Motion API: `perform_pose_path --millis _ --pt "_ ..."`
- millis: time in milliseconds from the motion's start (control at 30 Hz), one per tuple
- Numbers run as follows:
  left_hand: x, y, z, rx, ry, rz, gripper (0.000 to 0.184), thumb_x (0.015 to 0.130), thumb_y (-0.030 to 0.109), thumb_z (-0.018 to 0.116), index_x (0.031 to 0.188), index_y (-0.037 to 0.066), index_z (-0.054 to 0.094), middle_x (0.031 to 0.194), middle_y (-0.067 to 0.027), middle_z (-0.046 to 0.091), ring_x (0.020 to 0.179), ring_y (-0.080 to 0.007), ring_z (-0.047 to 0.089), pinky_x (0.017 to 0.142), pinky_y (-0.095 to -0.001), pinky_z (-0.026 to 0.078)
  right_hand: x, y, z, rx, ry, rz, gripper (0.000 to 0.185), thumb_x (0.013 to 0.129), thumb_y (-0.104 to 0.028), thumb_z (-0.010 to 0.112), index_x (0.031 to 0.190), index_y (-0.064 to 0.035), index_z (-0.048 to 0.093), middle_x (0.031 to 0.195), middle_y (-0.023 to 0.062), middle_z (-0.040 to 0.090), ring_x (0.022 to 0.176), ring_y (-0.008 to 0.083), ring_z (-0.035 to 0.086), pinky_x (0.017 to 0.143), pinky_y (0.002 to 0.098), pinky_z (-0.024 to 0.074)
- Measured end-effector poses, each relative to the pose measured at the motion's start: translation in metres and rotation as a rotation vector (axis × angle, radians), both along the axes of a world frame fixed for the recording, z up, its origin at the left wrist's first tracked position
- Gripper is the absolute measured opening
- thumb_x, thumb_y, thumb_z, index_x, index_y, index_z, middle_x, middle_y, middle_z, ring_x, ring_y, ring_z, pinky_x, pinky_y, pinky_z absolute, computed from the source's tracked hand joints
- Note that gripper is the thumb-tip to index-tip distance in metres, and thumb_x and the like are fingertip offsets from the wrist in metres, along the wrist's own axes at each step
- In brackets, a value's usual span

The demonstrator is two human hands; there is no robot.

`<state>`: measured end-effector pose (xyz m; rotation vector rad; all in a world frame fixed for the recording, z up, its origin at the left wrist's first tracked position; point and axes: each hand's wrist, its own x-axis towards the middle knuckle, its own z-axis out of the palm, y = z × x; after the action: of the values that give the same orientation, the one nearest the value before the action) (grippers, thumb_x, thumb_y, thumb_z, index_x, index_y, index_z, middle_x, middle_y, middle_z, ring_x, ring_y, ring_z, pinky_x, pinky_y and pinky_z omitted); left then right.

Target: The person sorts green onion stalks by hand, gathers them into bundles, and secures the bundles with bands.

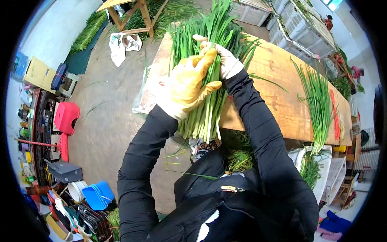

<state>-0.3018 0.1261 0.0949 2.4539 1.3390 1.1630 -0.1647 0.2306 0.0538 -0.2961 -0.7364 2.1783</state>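
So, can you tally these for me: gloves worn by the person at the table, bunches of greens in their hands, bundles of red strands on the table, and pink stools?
Gloves: 2, on the left hand and the right hand
Bunch of greens in the hands: 1
Bundle of red strands: 1
Pink stool: 1
Total: 5

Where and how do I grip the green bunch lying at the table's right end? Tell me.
Grip the lower stalks of the bunch, by the front edge of the table, probably coming from the left, where bare wood lies: the bunch narrows there, its leaves fan out at the far end, and red strings lie close on its right.
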Motion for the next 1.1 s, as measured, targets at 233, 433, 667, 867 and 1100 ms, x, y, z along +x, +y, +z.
perform_pose_path --millis 233,433,667,867,1100 --pt "0.01 0.015 -0.007 0.188 0.208 -0.372 0.037 0.067 0.026 0.064 0.103 0.019 0.058 0.116 -0.0056 0.046 0.112 -0.0287 0.038 0.095 -0.0417 0.027 0.009 0.005 -0.012 0.224 -0.147 0.011 0.043 0.083 -0.007 0.047 0.125 -0.0045 0.037 0.082 -0.0029 0.052 0.078 0.0063 0.052 0.072 0.0203 0.043" --pt "0.006 0.026 -0.026 0.066 0.248 -0.453 0.028 0.073 0.029 0.06 0.099 0.018 0.059 0.124 -0.0061 0.043 0.12 -0.0266 0.032 0.1 -0.0458 0.018 0.037 0.068 -0.05 0.365 -0.41 -0.356 0.034 0.079 -0.02 0.057 0.106 -0.0022 0.049 0.093 0.0042 0.056 0.081 0.0177 0.056 0.071 0.0287 0.0485" --pt "0.007 0.032 -0.033 -0.088 0.352 -0.486 0.03 0.072 0.031 0.062 0.099 0.018 0.06 0.122 -0.0027 0.045 0.121 -0.0277 0.03 0.1 -0.0508 0.016 0.108 0.004 0.021 0.8 -1.144 -0.955 0.036 0.083 -0.028 0.052 0.104 0.0017 0.052 0.101 0.0115 0.057 0.096 0.0172 0.051 0.088 0.029 0.0366" --pt "0.014 0.03 -0.024 -0.057 0.45 -0.439 0.034 0.065 0.034 0.067 0.095 0.018 0.061 0.117 -0.0018 0.048 0.119 -0.0272 0.034 0.1 -0.0482 0.018 0.13 -0.13 0.002 1.209 -1.919 -0.323 0.04 0.075 -0.041 0.054 0.081 -0.0016 0.053 0.079 0.0162 0.05 0.081 0.032 0.049 0.072 0.0392 0.0403" --pt "0.045 0.019 0.0 -0.174 0.879 -0.293 0.046 0.056 0.034 0.071 0.095 0.013 0.057 0.102 0.001 0.053 0.112 -0.0244 0.041 0.1 -0.0429 0.021 0.12 -0.138 -0.033 1.238 -2.133 -0.235 0.029 0.072 -0.03 0.059 0.074 -0.0011 0.055 0.068 0.0121 0.053 0.067 0.028 0.053 0.062 0.0369 0.044"
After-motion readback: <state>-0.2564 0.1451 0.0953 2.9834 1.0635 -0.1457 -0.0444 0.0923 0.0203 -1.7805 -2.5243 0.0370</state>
